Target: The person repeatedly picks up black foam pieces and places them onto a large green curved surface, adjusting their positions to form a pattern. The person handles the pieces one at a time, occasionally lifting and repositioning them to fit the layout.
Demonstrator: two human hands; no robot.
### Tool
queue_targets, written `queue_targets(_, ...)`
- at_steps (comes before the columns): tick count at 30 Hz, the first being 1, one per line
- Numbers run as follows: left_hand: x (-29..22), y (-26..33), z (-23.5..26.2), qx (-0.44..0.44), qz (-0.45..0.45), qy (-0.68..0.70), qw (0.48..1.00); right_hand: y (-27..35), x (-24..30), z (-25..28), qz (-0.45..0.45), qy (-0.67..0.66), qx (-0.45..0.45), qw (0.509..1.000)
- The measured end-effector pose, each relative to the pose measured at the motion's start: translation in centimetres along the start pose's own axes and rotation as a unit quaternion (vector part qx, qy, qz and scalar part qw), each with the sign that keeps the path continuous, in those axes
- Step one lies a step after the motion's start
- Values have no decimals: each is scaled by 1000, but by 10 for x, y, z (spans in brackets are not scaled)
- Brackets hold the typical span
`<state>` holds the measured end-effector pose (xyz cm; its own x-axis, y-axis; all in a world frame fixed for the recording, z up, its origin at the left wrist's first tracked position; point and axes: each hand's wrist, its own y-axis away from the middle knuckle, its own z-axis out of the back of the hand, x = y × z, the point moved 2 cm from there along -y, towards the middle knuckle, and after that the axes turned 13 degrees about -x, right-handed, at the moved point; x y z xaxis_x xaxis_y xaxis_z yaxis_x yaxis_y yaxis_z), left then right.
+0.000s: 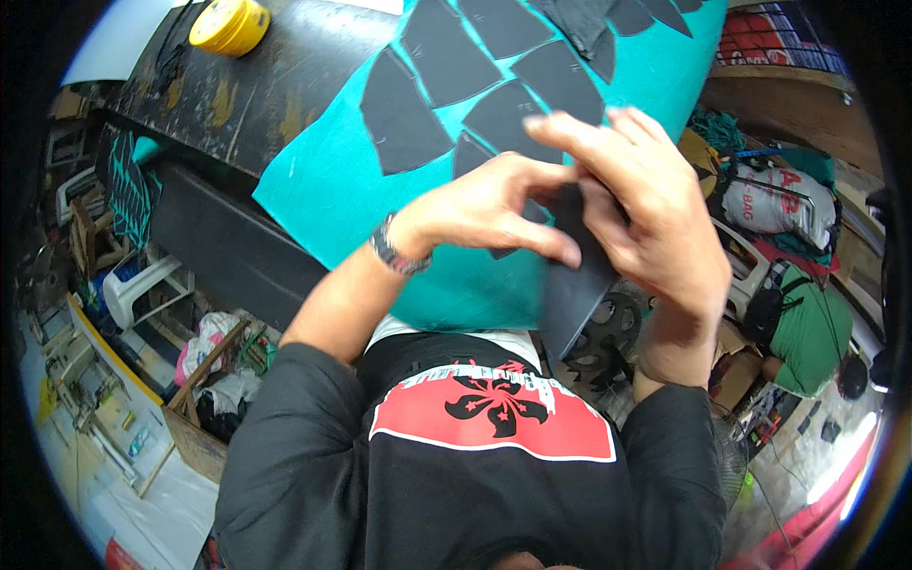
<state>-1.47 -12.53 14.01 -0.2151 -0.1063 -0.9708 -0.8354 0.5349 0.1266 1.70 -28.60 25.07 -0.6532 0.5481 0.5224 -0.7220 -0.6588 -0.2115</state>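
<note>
A dark, flat, flexible-looking piece [581, 285] hangs between my two hands, its lower end slanting toward my waist. My right hand [651, 204] is closed on its upper part, thumb bent against it and some fingers raised. From the left, my left hand [494, 209] meets it, with the thumb across its edge and the other fingertips partly hidden behind the right hand. Underneath lies a teal sheet [328, 185], bearing several black cut panels [404, 119] with angled and curved outlines. The held piece is slightly blurred.
A yellow tub [229, 27] stands on the dark, stained table [285, 71] at the far left. Below the table's left edge are a white plastic stool [142, 294] and a wooden crate [195, 442]. At right are a stuffed grey-white sack [774, 204] and green fabric [812, 328].
</note>
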Motion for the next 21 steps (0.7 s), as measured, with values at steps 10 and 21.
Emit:
queue_targets(10, 64, 129, 105, -442, -16, 124, 888, 12, 16, -205, -429, -525, -134, 723)
queue_targets(21, 100, 146, 159, -560, -37, -146, 814, 2, 37, -268, -370, -422, -269, 783)
